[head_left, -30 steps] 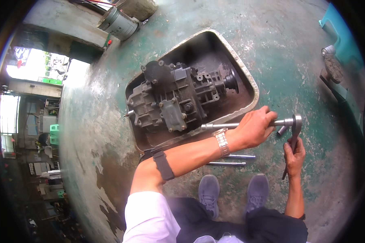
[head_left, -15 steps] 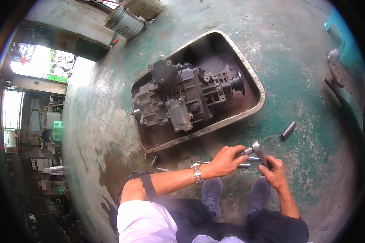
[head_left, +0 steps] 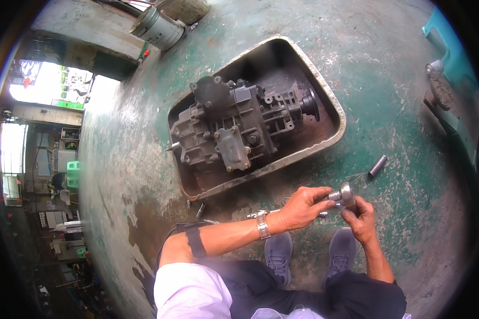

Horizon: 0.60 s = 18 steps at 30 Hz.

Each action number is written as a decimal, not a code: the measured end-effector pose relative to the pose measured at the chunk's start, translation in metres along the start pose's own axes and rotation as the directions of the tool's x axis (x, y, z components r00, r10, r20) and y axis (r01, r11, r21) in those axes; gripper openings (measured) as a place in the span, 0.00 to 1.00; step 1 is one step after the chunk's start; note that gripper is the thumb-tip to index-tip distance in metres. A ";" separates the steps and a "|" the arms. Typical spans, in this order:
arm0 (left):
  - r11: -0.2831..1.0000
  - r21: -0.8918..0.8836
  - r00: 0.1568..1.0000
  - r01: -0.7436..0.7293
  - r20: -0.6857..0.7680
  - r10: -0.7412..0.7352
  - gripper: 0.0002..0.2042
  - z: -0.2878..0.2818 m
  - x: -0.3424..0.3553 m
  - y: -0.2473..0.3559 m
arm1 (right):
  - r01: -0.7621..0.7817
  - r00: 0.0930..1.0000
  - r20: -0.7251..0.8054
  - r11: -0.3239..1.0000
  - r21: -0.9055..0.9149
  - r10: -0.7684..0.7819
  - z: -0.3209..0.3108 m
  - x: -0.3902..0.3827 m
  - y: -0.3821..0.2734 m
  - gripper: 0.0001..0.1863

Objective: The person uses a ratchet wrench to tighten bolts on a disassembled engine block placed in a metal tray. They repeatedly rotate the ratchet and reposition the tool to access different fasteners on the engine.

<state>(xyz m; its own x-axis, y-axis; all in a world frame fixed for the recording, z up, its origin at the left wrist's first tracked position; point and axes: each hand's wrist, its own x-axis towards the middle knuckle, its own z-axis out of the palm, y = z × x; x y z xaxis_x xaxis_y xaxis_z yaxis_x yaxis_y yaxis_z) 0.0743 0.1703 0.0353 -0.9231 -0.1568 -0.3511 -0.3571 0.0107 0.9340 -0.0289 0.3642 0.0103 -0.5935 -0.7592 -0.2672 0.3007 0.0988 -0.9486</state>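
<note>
My left hand, with a metal watch on its wrist, pinches a silver socket. That socket meets the round head of a ratchet wrench. Closed around the ratchet's handle is my right hand, which hides most of that handle. Both hands are above the floor, over my shoes. Beyond them a dark metal gearbox lies in a shallow metal tray. A silver bar shows on the floor, partly behind my left hand.
A long socket lies on the green, worn floor right of the tray, and a smaller one near its lower left corner. A bucket stands at the far left. A blue plastic stool is at the far right.
The ratchet has turned so that its round head faces more toward me, and both hands have moved slightly right with it. The view has shifted a little.
</note>
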 end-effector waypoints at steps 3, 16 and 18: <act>0.993 -0.116 1.000 0.010 0.007 -0.009 0.14 0.003 -0.001 0.000 | -0.005 1.000 0.006 0.999 0.032 0.005 -0.001 0.000 -0.001 0.08; 0.999 -0.043 0.992 0.027 0.128 -0.021 0.13 0.005 0.008 0.008 | 0.078 0.997 -0.004 0.986 -0.145 -0.079 -0.014 0.003 0.003 0.15; 0.999 0.029 0.997 0.028 0.076 -0.030 0.12 0.006 0.008 0.012 | 0.025 0.999 -0.033 0.989 -0.148 -0.030 -0.012 0.004 0.008 0.18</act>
<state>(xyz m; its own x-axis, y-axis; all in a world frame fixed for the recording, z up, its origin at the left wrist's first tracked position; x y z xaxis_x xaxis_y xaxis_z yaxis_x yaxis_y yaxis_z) 0.0620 0.1751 0.0437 -0.9202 -0.0813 -0.3830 -0.3867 0.0350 0.9216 -0.0376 0.3698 0.0001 -0.6267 -0.7400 -0.2443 0.1726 0.1739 -0.9695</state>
